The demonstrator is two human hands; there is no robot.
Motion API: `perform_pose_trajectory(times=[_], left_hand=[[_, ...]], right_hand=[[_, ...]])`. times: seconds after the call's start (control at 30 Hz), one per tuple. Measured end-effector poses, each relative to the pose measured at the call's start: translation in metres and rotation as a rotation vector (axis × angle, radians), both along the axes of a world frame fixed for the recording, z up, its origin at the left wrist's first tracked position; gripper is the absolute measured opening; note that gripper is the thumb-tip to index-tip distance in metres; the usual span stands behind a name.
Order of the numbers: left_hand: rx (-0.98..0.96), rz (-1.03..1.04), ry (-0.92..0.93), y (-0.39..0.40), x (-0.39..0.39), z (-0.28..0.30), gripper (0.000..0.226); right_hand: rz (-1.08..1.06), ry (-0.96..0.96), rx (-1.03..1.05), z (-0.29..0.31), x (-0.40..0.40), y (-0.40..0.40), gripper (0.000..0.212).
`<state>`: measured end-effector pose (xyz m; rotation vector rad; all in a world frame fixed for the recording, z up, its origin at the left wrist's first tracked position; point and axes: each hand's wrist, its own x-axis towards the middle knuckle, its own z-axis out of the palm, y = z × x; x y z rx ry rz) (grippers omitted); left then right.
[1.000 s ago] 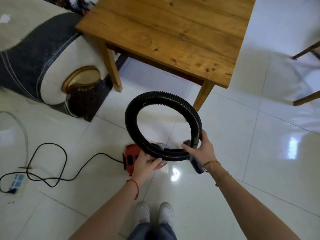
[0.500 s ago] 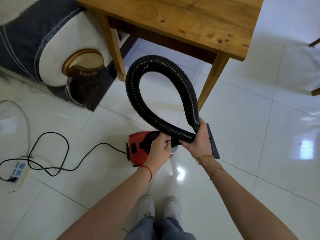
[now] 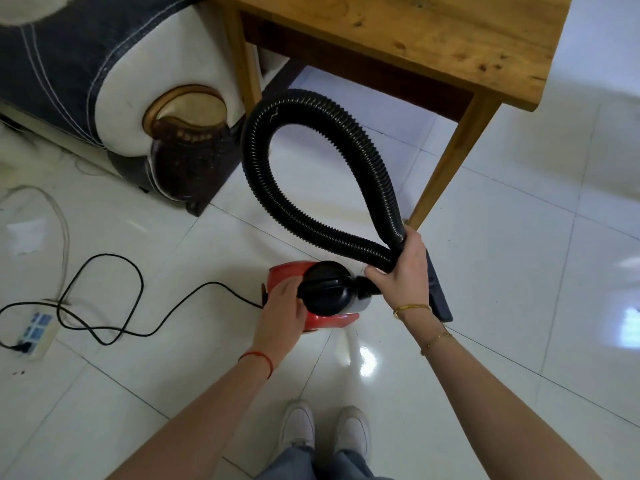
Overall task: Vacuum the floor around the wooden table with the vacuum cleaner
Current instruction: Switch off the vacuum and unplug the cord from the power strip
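Left hand (image 3: pixel 282 303) slid onto vacuum cleaner (image 3: pixel 311 296) | right hand (image 3: pixel 403 268) fingers wrap hose (image 3: pixel 304 168) crossing | uncoil loop, lower nozzle.

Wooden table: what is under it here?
Under the wooden table show white floor tiles and the top of the black hose loop. The floor farther back is covered by the tabletop.

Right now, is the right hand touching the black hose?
Touching. The head view shows the right hand with its fingers wrapped round the black hose where its two runs cross.
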<state>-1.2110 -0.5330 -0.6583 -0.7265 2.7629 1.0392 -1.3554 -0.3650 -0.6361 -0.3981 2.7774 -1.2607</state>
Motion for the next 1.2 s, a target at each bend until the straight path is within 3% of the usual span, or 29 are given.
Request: perform_pose_trajectory(times=[0.23, 0.7, 0.87, 1.2], left_hand=[[-0.038, -0.053, -0.203, -0.030, 0.037, -0.077, 0.058], [-0.180, -0.036, 0.019, -0.044, 0.037, -0.185, 0.051], [-0.121, 0.030, 0.114, -0.043, 0.035, -0.198, 0.045], [-0.241, 0.092, 0.255, -0.047, 0.027, -0.205, 0.042]], right_hand=[[0.108, 0.102, -0.058, -0.027, -0.009, -0.012, 0.065], [0.146, 0.226, -0.044, -0.053, -0.005, -0.025, 0.057], [0.143, 0.269, -0.061, -0.057, -0.005, -0.024, 0.055], [0.137, 0.302, -0.077, -0.057, -0.002, -0.028, 0.053]])
